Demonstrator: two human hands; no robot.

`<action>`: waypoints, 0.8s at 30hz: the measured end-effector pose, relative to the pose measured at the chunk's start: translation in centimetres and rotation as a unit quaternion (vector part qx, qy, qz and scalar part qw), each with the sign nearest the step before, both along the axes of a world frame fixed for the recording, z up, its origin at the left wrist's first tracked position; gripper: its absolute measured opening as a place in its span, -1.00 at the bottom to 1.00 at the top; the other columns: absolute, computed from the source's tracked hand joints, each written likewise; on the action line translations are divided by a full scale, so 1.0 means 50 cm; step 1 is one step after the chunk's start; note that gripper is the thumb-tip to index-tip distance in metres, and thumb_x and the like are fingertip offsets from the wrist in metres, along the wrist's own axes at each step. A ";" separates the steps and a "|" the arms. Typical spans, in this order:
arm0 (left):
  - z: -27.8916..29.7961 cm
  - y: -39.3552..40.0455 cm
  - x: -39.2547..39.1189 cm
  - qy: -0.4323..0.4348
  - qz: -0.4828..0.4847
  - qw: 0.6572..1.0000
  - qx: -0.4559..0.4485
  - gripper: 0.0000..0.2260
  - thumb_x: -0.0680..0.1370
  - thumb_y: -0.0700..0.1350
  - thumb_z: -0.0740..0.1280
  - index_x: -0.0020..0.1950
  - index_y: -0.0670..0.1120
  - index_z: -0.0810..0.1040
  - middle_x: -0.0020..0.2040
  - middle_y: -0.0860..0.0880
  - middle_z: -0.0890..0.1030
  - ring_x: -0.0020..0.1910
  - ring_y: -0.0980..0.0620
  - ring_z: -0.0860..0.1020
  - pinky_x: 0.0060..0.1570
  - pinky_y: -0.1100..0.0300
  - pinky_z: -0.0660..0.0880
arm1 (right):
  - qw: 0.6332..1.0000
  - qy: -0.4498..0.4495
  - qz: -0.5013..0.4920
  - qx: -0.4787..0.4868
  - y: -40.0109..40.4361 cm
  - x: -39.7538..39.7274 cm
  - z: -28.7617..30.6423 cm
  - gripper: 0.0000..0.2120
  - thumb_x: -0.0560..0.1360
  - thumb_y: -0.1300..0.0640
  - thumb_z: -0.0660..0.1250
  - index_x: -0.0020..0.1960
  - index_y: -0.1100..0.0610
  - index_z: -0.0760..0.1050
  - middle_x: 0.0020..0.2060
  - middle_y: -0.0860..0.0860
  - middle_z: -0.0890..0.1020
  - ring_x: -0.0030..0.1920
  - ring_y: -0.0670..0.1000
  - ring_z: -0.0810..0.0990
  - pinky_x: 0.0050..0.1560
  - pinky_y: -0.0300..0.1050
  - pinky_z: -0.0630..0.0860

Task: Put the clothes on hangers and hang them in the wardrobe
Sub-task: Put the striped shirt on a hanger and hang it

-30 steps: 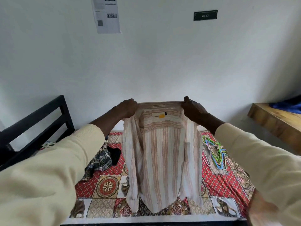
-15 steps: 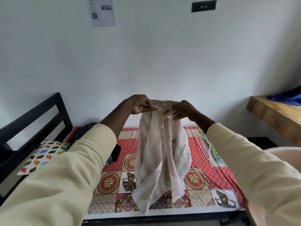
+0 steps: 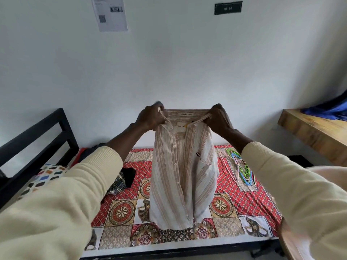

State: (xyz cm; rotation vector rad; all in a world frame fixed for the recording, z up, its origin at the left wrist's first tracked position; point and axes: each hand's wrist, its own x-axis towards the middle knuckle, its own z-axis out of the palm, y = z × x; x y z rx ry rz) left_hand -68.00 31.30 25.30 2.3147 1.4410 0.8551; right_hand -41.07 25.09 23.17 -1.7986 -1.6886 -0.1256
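Note:
A cream shirt with thin brown stripes [image 3: 183, 175] hangs in the air above the bed, its button front facing me. My left hand [image 3: 151, 117] grips the collar's left end. My right hand [image 3: 217, 118] grips the collar's right end. The collar is spread between them and a yellow label shows inside it. Several coloured plastic hangers [image 3: 241, 167] lie in a pile on the bed to the right of the shirt. No wardrobe is in view.
The bed [image 3: 244, 199] has a red patterned sheet and a black metal frame [image 3: 35, 139]. A checked garment [image 3: 117, 184], a dark garment and a spotted pillow [image 3: 43, 177] lie at the left. A wooden desk [image 3: 315, 132] with blue cloth stands right.
One second ago the shirt hung open by the shoulders. My hands then drew together at the collar and have now spread it again with the button front facing me.

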 end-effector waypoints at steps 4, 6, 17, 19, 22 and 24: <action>-0.002 0.011 0.016 0.102 0.071 0.991 -0.041 -0.56 0.30 0.06 0.59 0.01 -0.10 0.49 -0.11 -0.02 0.54 -0.10 -0.09 0.55 -0.15 0.14 0.42 | 0.997 0.074 0.023 0.022 -0.012 -0.009 0.003 -0.88 0.42 0.31 0.32 -0.13 0.19 0.39 -0.25 0.15 0.53 -0.20 0.22 0.54 -0.27 -0.12 0.26; -0.004 0.012 0.022 0.106 0.068 0.990 -0.067 -0.66 0.33 0.08 0.57 -0.29 -0.07 0.48 -0.17 -0.06 0.56 -0.11 -0.09 0.56 -0.22 0.17 0.36 | 0.995 0.078 0.053 0.015 -0.022 -0.016 0.003 -0.64 0.42 0.38 0.29 0.19 0.23 0.36 -0.18 0.12 0.49 -0.22 0.17 0.48 -0.26 -0.11 0.26; -0.062 -0.007 0.029 0.079 -0.006 0.996 0.045 -0.59 0.51 0.19 0.39 -0.12 -0.17 0.49 -0.10 -0.21 0.63 -0.09 -0.19 0.58 -0.19 0.07 0.40 | 0.980 0.167 -0.038 -0.098 -0.051 0.032 -0.041 -0.61 0.58 -0.02 0.28 0.10 0.33 0.56 0.08 0.32 0.62 0.11 0.29 0.58 -0.12 -0.03 0.38; -0.062 -0.018 0.039 0.179 0.014 0.982 0.064 -0.56 0.54 0.23 0.32 -0.02 -0.17 0.52 0.00 -0.22 0.62 -0.01 -0.22 0.58 -0.08 0.03 0.47 | 0.989 0.056 -0.040 -0.128 -0.063 0.037 -0.064 -0.61 0.57 -0.08 0.25 0.11 0.25 0.56 0.08 0.28 0.62 0.08 0.30 0.59 -0.14 -0.07 0.36; -0.080 -0.017 0.054 0.192 0.028 0.981 -0.021 -0.48 0.45 0.29 0.40 0.01 -0.19 0.59 -0.01 -0.19 0.63 -0.02 -0.19 0.60 -0.12 0.08 0.48 | 0.991 -0.014 -0.054 -0.120 -0.070 0.047 -0.079 -0.68 0.60 0.00 0.20 0.11 0.24 0.52 0.07 0.29 0.61 0.06 0.32 0.58 -0.14 -0.05 0.37; -0.088 -0.024 0.058 0.127 0.004 0.979 -0.157 -0.54 0.40 0.16 0.52 0.01 -0.22 0.61 -0.06 -0.17 0.65 -0.08 -0.15 0.64 -0.18 0.08 0.55 | 0.989 -0.004 -0.051 -0.136 -0.065 0.060 -0.081 -0.69 0.61 0.05 0.20 0.14 0.28 0.52 0.09 0.29 0.60 0.07 0.30 0.59 -0.11 -0.03 0.42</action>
